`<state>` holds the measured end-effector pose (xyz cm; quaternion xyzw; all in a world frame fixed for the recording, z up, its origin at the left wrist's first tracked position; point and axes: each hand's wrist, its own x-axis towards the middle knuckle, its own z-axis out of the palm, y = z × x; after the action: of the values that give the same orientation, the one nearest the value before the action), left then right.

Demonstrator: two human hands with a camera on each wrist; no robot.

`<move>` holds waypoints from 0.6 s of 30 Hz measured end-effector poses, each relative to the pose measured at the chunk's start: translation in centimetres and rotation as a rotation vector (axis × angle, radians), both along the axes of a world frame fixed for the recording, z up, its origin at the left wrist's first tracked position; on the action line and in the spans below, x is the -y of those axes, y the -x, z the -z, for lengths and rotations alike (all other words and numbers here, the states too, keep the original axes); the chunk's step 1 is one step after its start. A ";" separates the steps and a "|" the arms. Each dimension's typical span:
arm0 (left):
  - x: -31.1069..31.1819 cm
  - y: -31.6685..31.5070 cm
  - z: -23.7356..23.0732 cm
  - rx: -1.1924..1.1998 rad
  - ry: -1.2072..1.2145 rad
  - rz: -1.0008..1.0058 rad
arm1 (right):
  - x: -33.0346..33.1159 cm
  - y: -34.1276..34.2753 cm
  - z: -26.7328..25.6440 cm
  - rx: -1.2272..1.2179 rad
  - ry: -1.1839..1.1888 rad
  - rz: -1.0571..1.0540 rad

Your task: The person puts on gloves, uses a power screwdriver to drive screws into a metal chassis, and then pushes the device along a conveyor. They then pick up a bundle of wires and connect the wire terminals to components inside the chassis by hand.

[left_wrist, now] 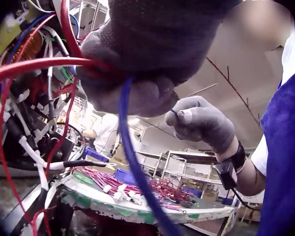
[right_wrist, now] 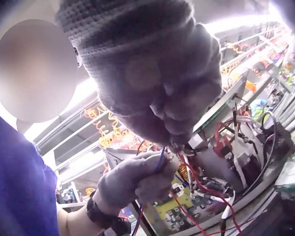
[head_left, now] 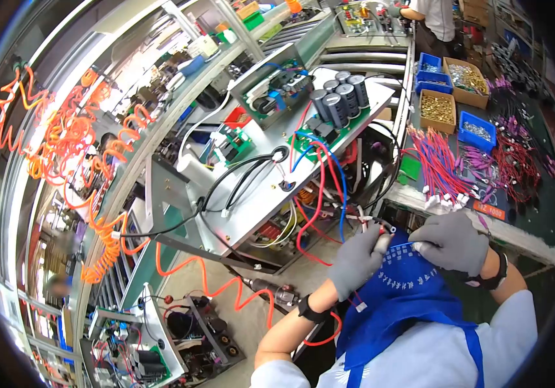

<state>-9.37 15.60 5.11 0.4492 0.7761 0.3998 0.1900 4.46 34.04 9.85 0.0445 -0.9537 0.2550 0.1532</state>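
My left hand (head_left: 358, 262), in a grey glove, is raised in front of the blue apron (head_left: 413, 291). In the left wrist view its curled fingers grip a blue wire (left_wrist: 132, 142) and a thicker red wire (left_wrist: 34, 66). To its right, my gloved right hand (head_left: 455, 242) pinches a thin blue wire end that shows at its fingertips in the left wrist view. Seen from the right wrist, both hands come close together, and the blue wire runs over the left fingers. Red and blue leads hang from the open metal chassis (head_left: 251, 200) beside the left hand.
Black capacitors (head_left: 339, 103) stand on the chassis's green board. At right, a bench holds red wire bundles (head_left: 439, 165), blue bins (head_left: 477, 129) and cardboard boxes of small metal parts (head_left: 438, 110). Orange coiled hoses (head_left: 99, 265) hang at left. Another unit (head_left: 135, 349) sits lower left.
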 end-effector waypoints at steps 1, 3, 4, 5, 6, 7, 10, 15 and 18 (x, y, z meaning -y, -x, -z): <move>0.0 -0.1 0.1 0.014 -0.016 0.021 | 0.3 0.1 0.1 0.000 -0.001 -0.006; -1.1 -1.3 -0.7 -0.038 0.033 0.040 | 1.2 0.2 0.3 0.022 -0.009 -0.036; -1.2 -1.3 -0.6 -0.039 0.032 0.026 | 1.2 0.2 0.8 -0.002 -0.005 -0.037; -1.2 -1.3 -0.5 -0.043 0.032 0.004 | 1.1 0.6 1.1 -0.030 0.001 -0.046; -1.0 -1.1 -0.3 -0.048 0.025 -0.005 | 0.8 0.4 0.4 0.012 0.032 -0.034; -0.9 -0.8 0.0 -0.054 0.019 -0.011 | 0.6 0.5 0.2 -0.002 0.035 -0.048; -0.4 -0.7 -0.5 -0.023 0.019 0.000 | 0.5 0.3 0.5 0.001 0.009 -0.038; 0.0 -0.3 -1.5 0.059 -0.037 0.075 | 0.0 0.7 0.1 -0.178 -0.021 -0.038; 0.1 -0.1 -1.5 0.199 -0.089 0.094 | -0.6 0.9 0.8 -0.237 -0.015 -0.075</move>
<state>-9.25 15.52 6.63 0.4510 0.7130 0.4671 0.2646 3.59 34.60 9.02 0.1111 -0.9284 0.2466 0.2548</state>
